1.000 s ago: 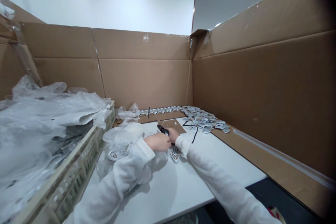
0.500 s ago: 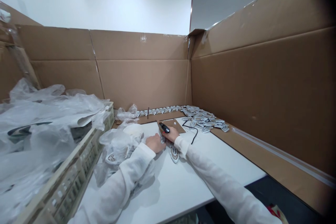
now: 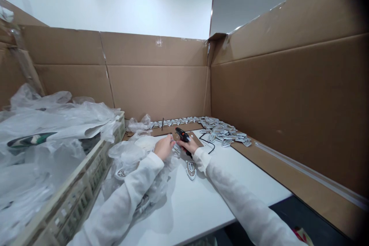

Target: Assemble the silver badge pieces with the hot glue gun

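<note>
My right hand (image 3: 190,145) is closed around a black glue gun (image 3: 182,135), its cord (image 3: 208,141) trailing right over the white table (image 3: 201,203). My left hand (image 3: 163,147) is raised just left of it, fingers pinched on a small silvery emblem piece (image 3: 175,149). A shield-shaped emblem (image 3: 190,169) lies flat on the table just below both hands. Both arms wear white sleeves.
Crumpled clear plastic bags (image 3: 131,157) lie under my left arm. A beige crate (image 3: 75,192) stuffed with plastic stands at left. Several emblems (image 3: 221,132) are laid out along the back and right on cardboard. Tall cardboard walls (image 3: 282,96) surround the table.
Both hands have lifted off the table, away from the shield emblem. The left hand has picked up a small emblem piece, and the glue gun is raised beside it.
</note>
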A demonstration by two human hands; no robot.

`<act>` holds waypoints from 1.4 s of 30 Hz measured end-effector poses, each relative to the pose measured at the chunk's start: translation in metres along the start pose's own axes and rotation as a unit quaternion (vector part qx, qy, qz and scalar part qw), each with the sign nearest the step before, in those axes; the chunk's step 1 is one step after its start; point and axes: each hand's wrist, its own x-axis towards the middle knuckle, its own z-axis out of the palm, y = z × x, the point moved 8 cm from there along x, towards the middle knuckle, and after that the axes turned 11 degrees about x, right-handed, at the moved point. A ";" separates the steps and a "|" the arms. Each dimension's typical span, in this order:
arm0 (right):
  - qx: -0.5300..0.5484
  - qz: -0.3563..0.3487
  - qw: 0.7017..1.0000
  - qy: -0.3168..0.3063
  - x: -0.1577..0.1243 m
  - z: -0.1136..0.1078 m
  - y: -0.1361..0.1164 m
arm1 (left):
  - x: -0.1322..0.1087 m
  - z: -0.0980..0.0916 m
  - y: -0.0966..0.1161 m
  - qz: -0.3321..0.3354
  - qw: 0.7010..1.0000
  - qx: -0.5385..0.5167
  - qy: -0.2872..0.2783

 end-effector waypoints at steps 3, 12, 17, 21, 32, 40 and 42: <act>0.047 0.028 0.998 -0.018 -0.004 0.006 0.004 | 0.005 -0.018 -0.007 0.011 0.998 -0.040 0.037; 0.174 0.060 0.983 0.027 0.000 0.004 0.019 | 0.015 -0.018 -0.054 -0.008 0.998 0.058 -0.035; 0.200 0.055 0.975 0.080 0.000 -0.005 0.017 | 0.009 -0.003 -0.080 -0.036 0.978 0.172 -0.113; 0.198 0.059 0.973 0.102 -0.002 -0.008 0.019 | 0.010 -0.005 -0.078 -0.048 0.980 0.173 -0.080; 0.195 0.048 0.977 0.078 -0.003 -0.002 0.012 | 0.009 -0.051 -0.077 -0.076 0.995 0.058 0.011; 0.201 0.043 0.977 0.061 -0.004 0.003 0.006 | 0.018 -0.038 -0.040 0.021 0.975 -0.221 0.002; 0.217 0.041 0.974 0.055 -0.006 0.006 0.002 | 0.020 -0.032 -0.030 0.023 0.962 -0.271 0.010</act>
